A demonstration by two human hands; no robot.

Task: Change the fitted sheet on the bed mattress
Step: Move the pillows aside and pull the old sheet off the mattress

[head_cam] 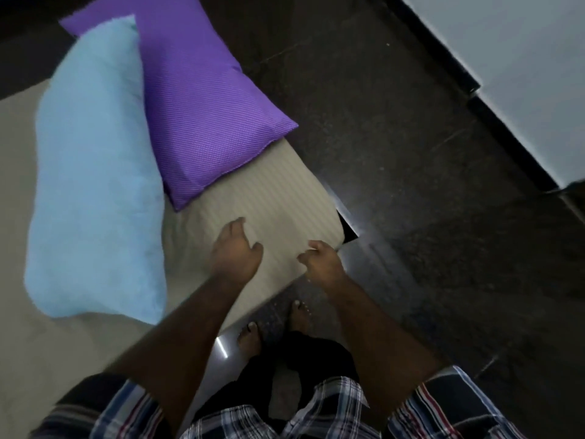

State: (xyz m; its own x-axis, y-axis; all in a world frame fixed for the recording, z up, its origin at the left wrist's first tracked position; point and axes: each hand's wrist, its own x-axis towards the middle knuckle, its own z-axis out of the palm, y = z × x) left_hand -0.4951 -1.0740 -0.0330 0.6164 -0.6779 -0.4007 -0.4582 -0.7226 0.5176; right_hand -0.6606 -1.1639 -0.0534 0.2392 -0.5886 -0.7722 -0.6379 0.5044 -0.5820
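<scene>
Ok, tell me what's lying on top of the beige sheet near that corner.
A purple pillow and a light blue pillow lie on the beige sheet, the blue one overlapping the purple one's edge. Both hands hover near the corner. The sheet beneath the pillows is hidden.

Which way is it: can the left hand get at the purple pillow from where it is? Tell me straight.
Probably yes. The left hand hovers over the beige sheet just below the purple pillow, and only bare sheet lies between them. The blue pillow sits off to the side, not in the path.
</scene>
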